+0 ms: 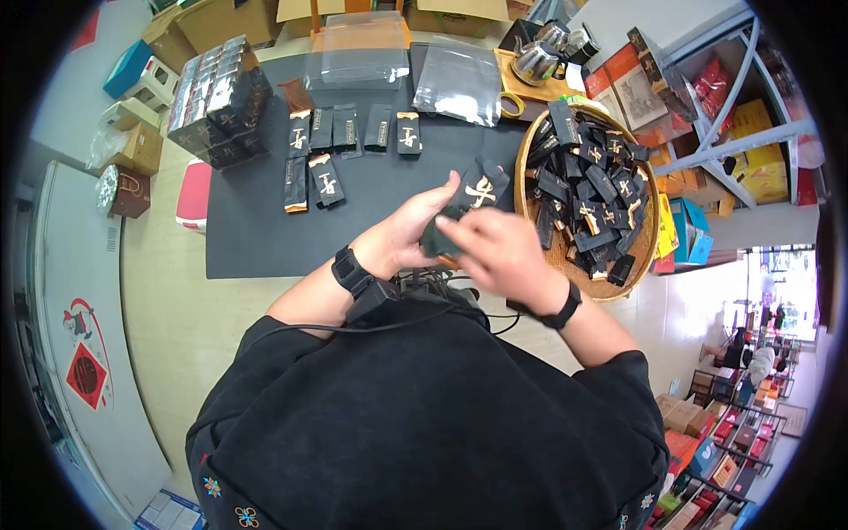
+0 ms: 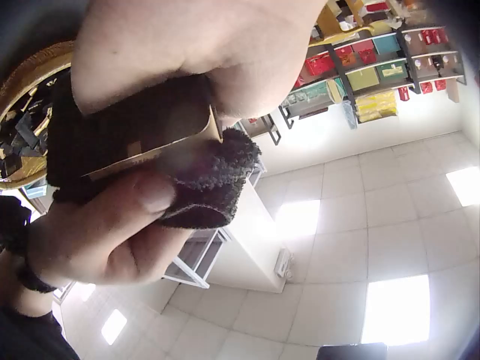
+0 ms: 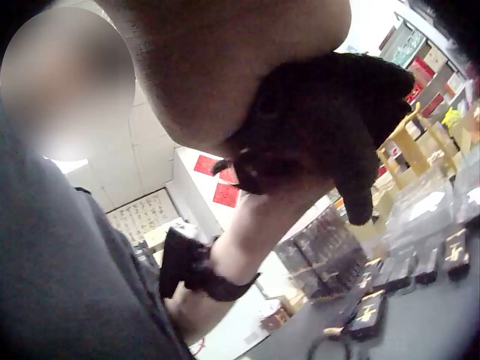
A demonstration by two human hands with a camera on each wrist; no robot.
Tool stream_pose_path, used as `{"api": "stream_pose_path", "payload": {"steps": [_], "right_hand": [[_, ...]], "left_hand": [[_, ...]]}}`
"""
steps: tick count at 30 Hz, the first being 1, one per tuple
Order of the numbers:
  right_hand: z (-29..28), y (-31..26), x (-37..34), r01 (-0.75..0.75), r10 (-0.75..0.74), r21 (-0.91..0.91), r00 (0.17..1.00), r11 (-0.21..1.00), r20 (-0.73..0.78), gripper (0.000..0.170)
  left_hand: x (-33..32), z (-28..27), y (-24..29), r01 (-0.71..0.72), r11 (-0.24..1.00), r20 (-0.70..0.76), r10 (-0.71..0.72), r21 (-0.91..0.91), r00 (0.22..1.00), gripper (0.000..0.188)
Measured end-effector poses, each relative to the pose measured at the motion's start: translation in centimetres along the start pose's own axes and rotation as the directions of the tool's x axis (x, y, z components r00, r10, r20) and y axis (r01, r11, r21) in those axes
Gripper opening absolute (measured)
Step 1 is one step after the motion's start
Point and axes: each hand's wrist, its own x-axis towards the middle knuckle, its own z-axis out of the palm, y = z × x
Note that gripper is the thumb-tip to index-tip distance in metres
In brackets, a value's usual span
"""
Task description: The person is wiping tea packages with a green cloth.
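Observation:
My left hand (image 1: 408, 224) grips a small black box (image 1: 485, 184) with a gold character on its face. The box is tilted above the front edge of the table, and its open-looking brown edge shows in the left wrist view. Against it, my right hand (image 1: 508, 253) holds a dark fuzzy cloth (image 2: 216, 180), its fingers bent and thumb pressing the cloth on the box's side. In the right wrist view the cloth (image 3: 322, 124) bunches under the right hand and hides most of the box. The right hand is slightly blurred in the head view.
On the dark table (image 1: 256, 238), several black packets (image 1: 327, 181) lie in two rows. A round woven basket (image 1: 654, 221) heaped with similar packets stands on the right. Stacked wrapped boxes (image 1: 221, 102) stand at the left, clear plastic sheets (image 1: 458, 81) and a tape roll (image 1: 511, 105) at the back.

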Motion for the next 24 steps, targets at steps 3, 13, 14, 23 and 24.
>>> {"api": "stream_pose_path", "payload": {"steps": [3, 13, 14, 23, 24], "right_hand": [[-0.3, 3.8, 0.2, -0.247, 0.218, -0.176, 0.961, 0.953, -0.169, 0.043], [-0.6, 3.8, -1.7, -0.369, 0.330, -0.133, 0.911, 0.920, -0.247, 0.044], [-0.9, 4.4, -1.8, -0.427, 0.383, -0.092, 0.871, 0.899, -0.308, 0.040], [1.3, 7.0, -3.3, -0.692, 0.882, 0.623, 0.471, 0.366, 0.004, 0.029], [1.6, 7.3, -3.2, -0.683, 0.885, 0.618, 0.464, 0.388, -0.043, 0.027]], "left_hand": [[1.1, -1.1, 0.0, 0.004, 1.000, 0.214, -0.006, 0.011, 0.977, 0.057], [3.0, -0.8, -0.7, 0.086, 0.996, 0.078, -0.087, 0.011, 0.993, 0.059], [3.0, 0.0, -0.7, 0.083, 0.996, 0.025, -0.084, 0.032, 0.996, 0.058], [3.4, 0.6, 1.6, 0.014, 0.743, -0.133, 0.101, 0.670, 0.986, 0.051], [3.3, 1.1, 1.6, -0.037, 0.546, -0.114, 0.240, 0.837, 0.964, 0.052]]}}
